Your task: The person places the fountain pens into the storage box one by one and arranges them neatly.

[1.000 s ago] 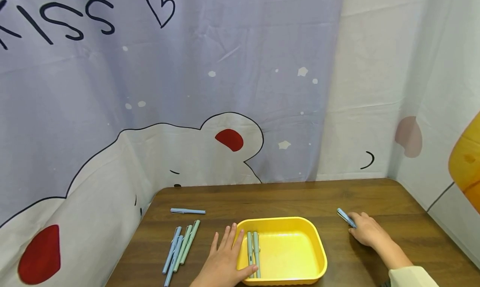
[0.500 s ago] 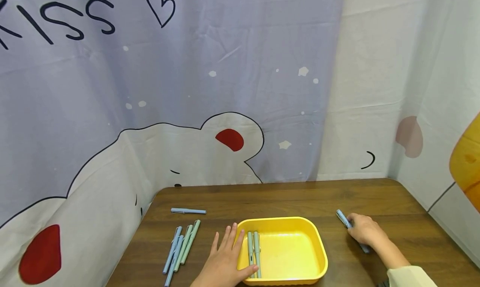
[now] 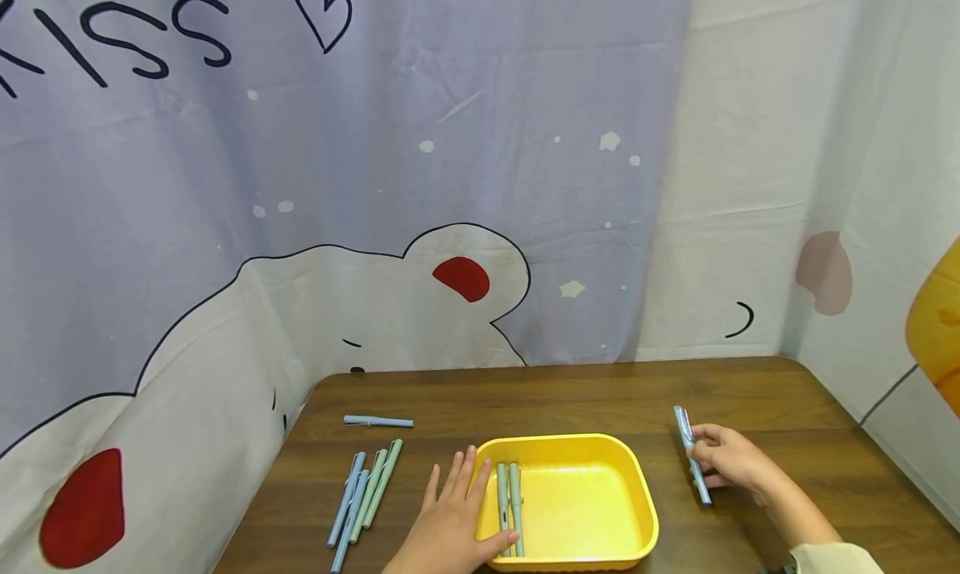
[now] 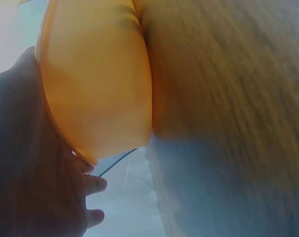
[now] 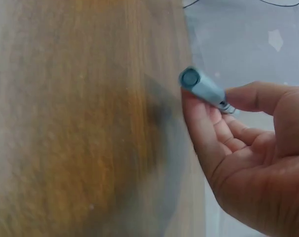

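A light blue pen (image 3: 693,457) with a clip is pinched between thumb and fingers of my right hand (image 3: 733,459), over the right side of the table. In the right wrist view one round end of the blue pen (image 5: 203,86) points toward the camera. My left hand (image 3: 448,520) rests on the left rim of a yellow tray (image 3: 637,507), fingers spread and fairly straight, thumb reaching over the inside. Two green pens (image 3: 516,507) lie side by side in the tray, along its left wall. The left wrist view shows the tray's outer wall (image 4: 97,89) beside the hand.
Left of the tray, two blue pens (image 3: 346,499) and two green pens (image 3: 382,484) lie slanted close together. Another blue pen (image 3: 378,421) lies crosswise behind them. The wooden table (image 3: 570,395) ends at a printed curtain (image 3: 375,141).
My right hand has raised the blue pen and turned it more upright in the head view, so more of its length shows. My left hand and the tray stay in place.
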Demonstrator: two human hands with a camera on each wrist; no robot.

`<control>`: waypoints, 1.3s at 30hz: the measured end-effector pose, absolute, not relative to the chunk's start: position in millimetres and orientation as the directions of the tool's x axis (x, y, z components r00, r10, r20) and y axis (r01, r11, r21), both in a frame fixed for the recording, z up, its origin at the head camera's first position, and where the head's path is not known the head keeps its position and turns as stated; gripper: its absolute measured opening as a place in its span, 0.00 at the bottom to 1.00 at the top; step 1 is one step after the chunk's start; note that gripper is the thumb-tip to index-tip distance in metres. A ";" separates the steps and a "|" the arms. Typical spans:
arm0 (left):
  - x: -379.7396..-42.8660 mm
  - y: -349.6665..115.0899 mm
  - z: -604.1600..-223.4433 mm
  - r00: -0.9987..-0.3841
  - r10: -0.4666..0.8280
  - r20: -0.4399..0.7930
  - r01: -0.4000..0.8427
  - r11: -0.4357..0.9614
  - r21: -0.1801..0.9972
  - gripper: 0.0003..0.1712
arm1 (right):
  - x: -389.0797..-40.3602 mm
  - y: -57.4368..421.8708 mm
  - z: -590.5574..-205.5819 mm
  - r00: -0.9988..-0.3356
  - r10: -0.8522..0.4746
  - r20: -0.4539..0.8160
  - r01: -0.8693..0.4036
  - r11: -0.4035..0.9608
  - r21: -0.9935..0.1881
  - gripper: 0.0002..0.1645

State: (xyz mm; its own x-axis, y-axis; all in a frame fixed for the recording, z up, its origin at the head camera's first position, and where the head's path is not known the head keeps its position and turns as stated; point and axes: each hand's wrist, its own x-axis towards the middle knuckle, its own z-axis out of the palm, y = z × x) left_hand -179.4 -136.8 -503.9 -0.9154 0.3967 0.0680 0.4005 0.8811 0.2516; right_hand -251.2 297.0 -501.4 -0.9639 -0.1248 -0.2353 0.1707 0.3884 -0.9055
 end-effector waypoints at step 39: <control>-180.8 -136.6 -507.8 -0.920 0.385 0.076 0.391 0.890 0.233 0.55 | -227.9 263.4 -484.2 -0.881 -0.470 -0.051 0.174 -0.221 -0.960 0.29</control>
